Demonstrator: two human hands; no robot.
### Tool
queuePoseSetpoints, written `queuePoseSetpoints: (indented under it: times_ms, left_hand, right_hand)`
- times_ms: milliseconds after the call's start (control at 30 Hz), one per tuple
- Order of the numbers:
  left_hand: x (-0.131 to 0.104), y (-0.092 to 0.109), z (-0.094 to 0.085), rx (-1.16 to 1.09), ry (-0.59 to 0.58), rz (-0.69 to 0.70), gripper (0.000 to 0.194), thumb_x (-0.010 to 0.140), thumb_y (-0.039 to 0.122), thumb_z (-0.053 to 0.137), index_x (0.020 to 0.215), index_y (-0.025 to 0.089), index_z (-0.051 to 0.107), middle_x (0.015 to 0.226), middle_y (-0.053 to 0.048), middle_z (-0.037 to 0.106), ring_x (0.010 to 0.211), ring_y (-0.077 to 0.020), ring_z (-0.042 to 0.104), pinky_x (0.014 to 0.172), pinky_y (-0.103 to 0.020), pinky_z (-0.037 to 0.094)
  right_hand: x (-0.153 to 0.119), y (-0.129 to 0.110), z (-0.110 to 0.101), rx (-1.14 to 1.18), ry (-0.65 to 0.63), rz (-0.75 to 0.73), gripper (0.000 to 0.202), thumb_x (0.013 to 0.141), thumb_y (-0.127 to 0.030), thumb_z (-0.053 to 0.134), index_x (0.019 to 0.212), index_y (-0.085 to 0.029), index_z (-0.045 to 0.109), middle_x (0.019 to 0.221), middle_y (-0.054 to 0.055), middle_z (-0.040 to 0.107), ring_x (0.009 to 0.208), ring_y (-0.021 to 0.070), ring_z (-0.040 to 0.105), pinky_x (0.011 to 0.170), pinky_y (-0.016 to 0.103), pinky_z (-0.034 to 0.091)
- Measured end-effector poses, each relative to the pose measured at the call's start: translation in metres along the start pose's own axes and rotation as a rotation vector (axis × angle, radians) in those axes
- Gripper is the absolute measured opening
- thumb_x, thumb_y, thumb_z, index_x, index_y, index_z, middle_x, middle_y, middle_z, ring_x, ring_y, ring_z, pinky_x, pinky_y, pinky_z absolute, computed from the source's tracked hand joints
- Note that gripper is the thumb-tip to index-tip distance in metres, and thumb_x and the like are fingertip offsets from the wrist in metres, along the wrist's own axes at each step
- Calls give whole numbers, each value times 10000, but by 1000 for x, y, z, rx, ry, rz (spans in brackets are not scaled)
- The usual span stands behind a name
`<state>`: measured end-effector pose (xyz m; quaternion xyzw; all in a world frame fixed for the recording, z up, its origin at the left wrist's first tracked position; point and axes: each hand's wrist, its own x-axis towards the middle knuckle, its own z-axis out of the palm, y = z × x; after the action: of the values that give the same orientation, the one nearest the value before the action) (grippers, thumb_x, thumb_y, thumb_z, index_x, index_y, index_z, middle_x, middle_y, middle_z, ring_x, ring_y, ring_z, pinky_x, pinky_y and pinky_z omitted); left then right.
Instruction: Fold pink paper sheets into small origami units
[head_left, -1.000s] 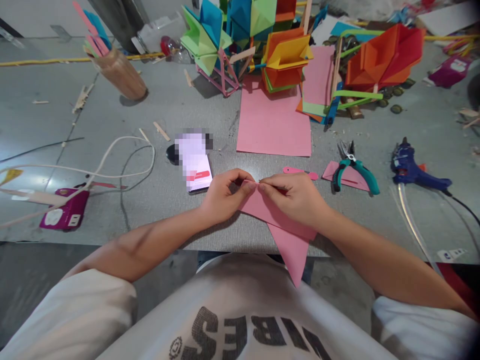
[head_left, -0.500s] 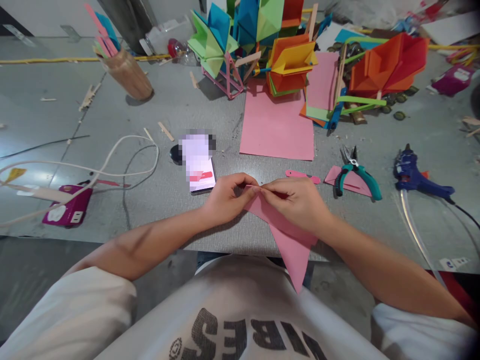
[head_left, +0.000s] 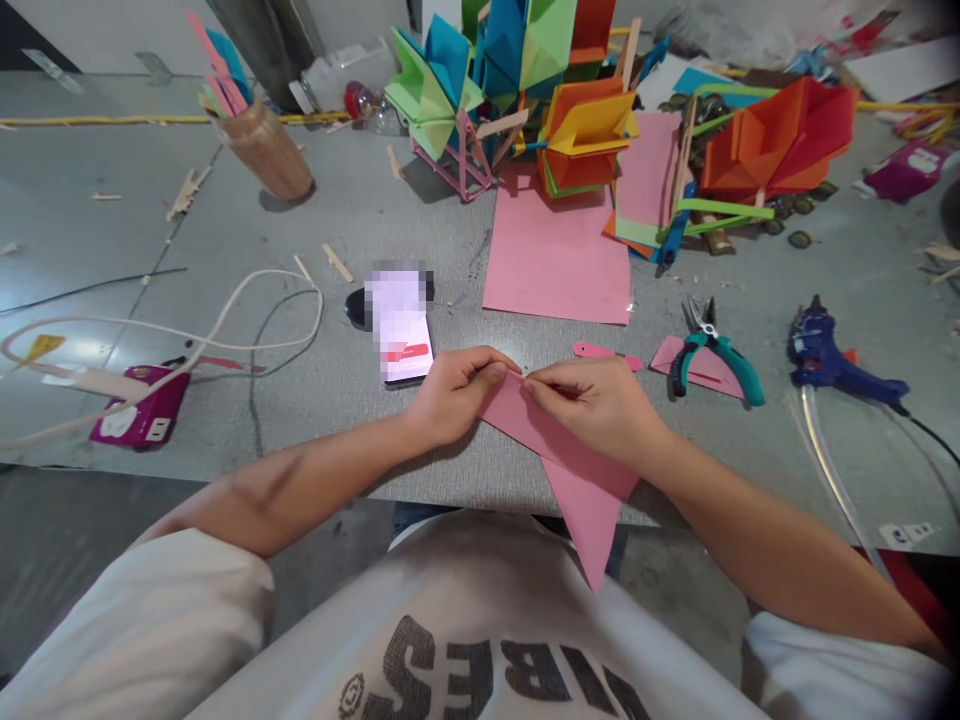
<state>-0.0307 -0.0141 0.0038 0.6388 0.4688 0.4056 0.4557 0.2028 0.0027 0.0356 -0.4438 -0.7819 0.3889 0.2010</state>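
A pink sheet of folded paper (head_left: 577,470) lies under both hands at the table's front edge, with a pointed corner hanging over it. My left hand (head_left: 459,392) pinches its upper left edge between thumb and fingers. Close beside it, my right hand (head_left: 600,400) is closed on the same upper edge, fingertips pressed together. The right hand and wrist cover part of the paper. Just beyond the right hand lies a pink craft knife (head_left: 606,353), partly hidden. Left of my left hand rests a lit phone (head_left: 411,350).
Teal-handled pliers (head_left: 731,370) and a blue glue gun (head_left: 840,360) lie to the right. A flat pink sheet (head_left: 559,265) is ahead, below colourful folded-paper models (head_left: 589,130). On the left are a purple power strip (head_left: 142,405), white cable (head_left: 225,300) and a stick-filled cup (head_left: 270,155).
The left fingers have shifted slightly along the paper's top edge, showing more of its left corner. The right hand stays almost where it was. The whole view has moved slightly.
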Motion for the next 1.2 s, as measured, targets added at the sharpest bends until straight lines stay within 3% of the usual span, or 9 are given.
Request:
queuePoseSetpoints:
  times_ms: [200, 567, 800, 1000, 1200]
  left_hand:
    - [0, 0, 4, 23, 20, -3, 161, 996, 348, 766, 921, 213, 810, 862, -30, 826, 810, -178, 735, 768, -322, 565]
    - [1, 5, 2, 50, 68, 20, 121, 982, 253, 723, 885, 215, 786, 835, -23, 810, 782, -169, 714, 731, -316, 558]
    - [3, 4, -1, 58, 85, -26, 106, 959, 278, 740, 914, 221, 817, 890, -38, 842, 831, -197, 746, 766, -352, 581]
    - [3, 3, 0, 58, 89, -30, 104, 946, 278, 746, 910, 224, 828, 901, -42, 850, 846, -205, 758, 782, -363, 593]
    - [3, 3, -2, 61, 83, -57, 116, 944, 294, 760, 916, 222, 846, 879, -37, 844, 810, -192, 743, 739, -347, 563]
  right_hand:
    - [0, 3, 1, -30, 7, -4, 449, 1093, -403, 607, 692, -218, 684, 639, -17, 518, 628, 146, 456, 626, 349, 303]
    - [5, 4, -6, 151, -75, 77, 331, 1066, -460, 685, 914, -224, 861, 885, 33, 829, 792, 200, 692, 715, 348, 479]
    - [12, 12, -16, 238, -184, 91, 351, 1052, -481, 678, 903, -222, 862, 820, 20, 750, 774, 185, 632, 701, 323, 477]
    - [10, 9, -13, 211, -156, 104, 361, 1036, -480, 708, 820, -221, 837, 793, 27, 742, 755, 194, 638, 667, 331, 457]
    - [6, 9, -9, 180, -110, 89, 346, 1066, -457, 679, 903, -216, 868, 803, 25, 755, 746, 193, 639, 668, 340, 455]
